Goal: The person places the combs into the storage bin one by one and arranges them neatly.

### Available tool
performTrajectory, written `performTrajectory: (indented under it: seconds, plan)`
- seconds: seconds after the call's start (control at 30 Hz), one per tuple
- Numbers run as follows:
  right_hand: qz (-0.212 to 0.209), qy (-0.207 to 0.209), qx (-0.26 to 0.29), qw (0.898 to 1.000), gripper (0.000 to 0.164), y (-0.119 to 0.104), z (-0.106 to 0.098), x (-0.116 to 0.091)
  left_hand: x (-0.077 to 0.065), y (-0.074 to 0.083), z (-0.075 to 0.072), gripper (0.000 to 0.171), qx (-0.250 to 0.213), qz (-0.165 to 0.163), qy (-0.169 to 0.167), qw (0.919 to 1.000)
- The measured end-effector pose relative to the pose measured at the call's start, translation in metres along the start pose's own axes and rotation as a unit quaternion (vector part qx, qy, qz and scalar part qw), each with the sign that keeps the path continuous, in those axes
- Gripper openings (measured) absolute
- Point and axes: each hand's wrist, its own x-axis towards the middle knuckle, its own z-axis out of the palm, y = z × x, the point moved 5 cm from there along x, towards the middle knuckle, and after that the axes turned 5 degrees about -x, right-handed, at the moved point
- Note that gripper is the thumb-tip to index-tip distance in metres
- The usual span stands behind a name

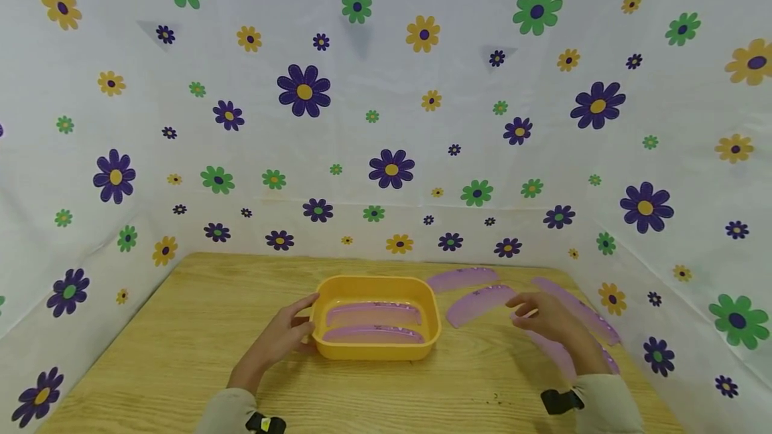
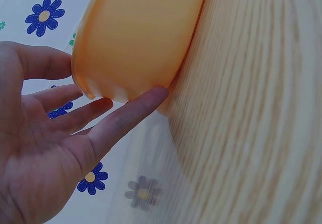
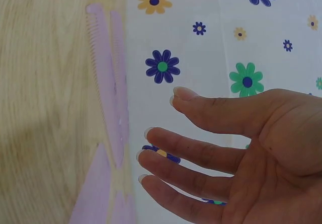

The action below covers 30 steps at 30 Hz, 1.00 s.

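A yellow plastic basin stands on the table, with two purple combs lying lengthwise inside. At its left end my left hand touches the wall, fingers spread and fairly straight. The left wrist view shows those fingertips along the basin's end. To the right, my right hand hovers over more purple combs, thumb and fingers apart with nothing between them. One comb lies just left of its fingertips; others lie partly hidden under the hand and forearm. Fine teeth show on a comb in the right wrist view.
Another purple comb lies near the table's back edge, and one slants along the right side. A white flower-printed cloth encloses the wood-grain table at the back and both sides.
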Motion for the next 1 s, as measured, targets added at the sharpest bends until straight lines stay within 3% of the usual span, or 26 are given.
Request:
performTrajectory:
  seconds: [0.4, 0.73, 1.0]
  plan:
    - [0.028, 0.008, 0.008, 1.0, 0.028, 0.025, 0.004, -0.014, 0.002, -0.002, -0.001, 0.065, -0.033, 0.006, -0.014, 0.9993]
    - [0.05, 0.016, 0.007, 0.999, 0.03, 0.035, 0.005, -0.023, 0.0, -0.002, 0.004, 0.065, -0.035, 0.013, -0.031, 0.9988]
    - [0.056, 0.014, -0.001, 0.998, 0.032, 0.04, 0.001, -0.022, 0.002, -0.001, 0.002, 0.065, -0.027, 0.008, -0.022, 0.9993]
